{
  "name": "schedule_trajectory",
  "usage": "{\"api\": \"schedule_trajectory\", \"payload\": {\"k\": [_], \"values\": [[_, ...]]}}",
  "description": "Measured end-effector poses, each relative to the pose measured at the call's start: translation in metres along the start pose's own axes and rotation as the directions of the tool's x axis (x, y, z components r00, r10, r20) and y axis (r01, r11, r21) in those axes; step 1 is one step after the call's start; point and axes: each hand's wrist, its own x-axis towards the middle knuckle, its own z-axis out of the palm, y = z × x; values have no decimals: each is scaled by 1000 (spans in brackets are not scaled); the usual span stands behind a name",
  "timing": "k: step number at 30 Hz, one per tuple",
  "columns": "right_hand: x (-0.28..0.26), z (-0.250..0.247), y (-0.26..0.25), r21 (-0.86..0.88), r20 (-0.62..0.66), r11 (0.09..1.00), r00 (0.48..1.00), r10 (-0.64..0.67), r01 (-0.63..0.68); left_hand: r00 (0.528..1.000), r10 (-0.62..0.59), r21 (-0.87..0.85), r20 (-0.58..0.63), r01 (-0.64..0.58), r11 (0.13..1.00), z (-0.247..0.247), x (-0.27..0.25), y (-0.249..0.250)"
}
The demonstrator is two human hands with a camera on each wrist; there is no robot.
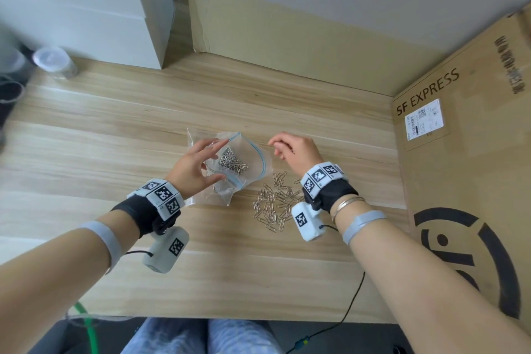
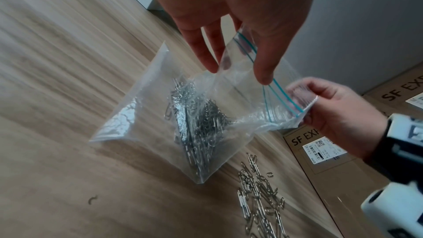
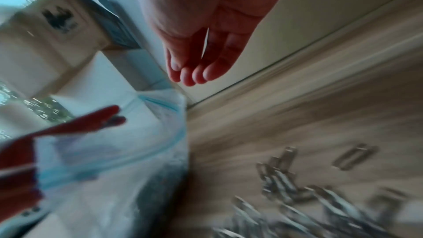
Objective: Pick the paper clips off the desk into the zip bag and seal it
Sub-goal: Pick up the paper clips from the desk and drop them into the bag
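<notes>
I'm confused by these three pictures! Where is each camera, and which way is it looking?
Head: on the head, looking down at the desk; both forearms and hands show.
Left wrist: looks along the left hand at the zip bag.
Right wrist: blurry, looks along the right hand.
All share the bag and loose paper clips.

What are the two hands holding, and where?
The left hand pinches the clear plastic zip bag at its blue-striped mouth. The right hand seems empty.

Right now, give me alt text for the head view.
Left hand holds the open zip bag, partly filled with paper clips, on a wooden desk. Right hand hovers beside its mouth, fingers curled; loose paper clips remain nearby.
</notes>
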Motion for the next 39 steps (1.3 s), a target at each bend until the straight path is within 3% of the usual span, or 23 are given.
{"api": "schedule_trajectory", "payload": {"k": [5,9,16,22,24,28,31,39], "values": [[-7,31,37,-283,261,957,955,144,-67,1000,4,1,1,-4,1000,1,1,-1],[-19,48,47,-329,264,938,942,206,-112,1000,-1,2,0,1,1000,2,1,0],[-45,48,47,-349,417,937,897,148,8,1000,4,-11,25,-4,1000,1,5,1],[-56,55,49,-556,473,816,868,154,158,1000,-12,-1,14,12,1000,4,7,6],[-52,57,52,-541,475,827,867,150,154,1000,-7,-2,22,7,1000,4,7,4],[-46,57,55,-325,452,940,890,62,100,1000,1,-20,16,-1,1000,4,7,4],[-48,56,58,-281,415,952,910,4,124,1000,8,-16,16,-7,1000,4,7,4],[-42,52,55,-219,404,974,914,38,57,1000,12,-7,21,-12,1000,3,7,3]]}}
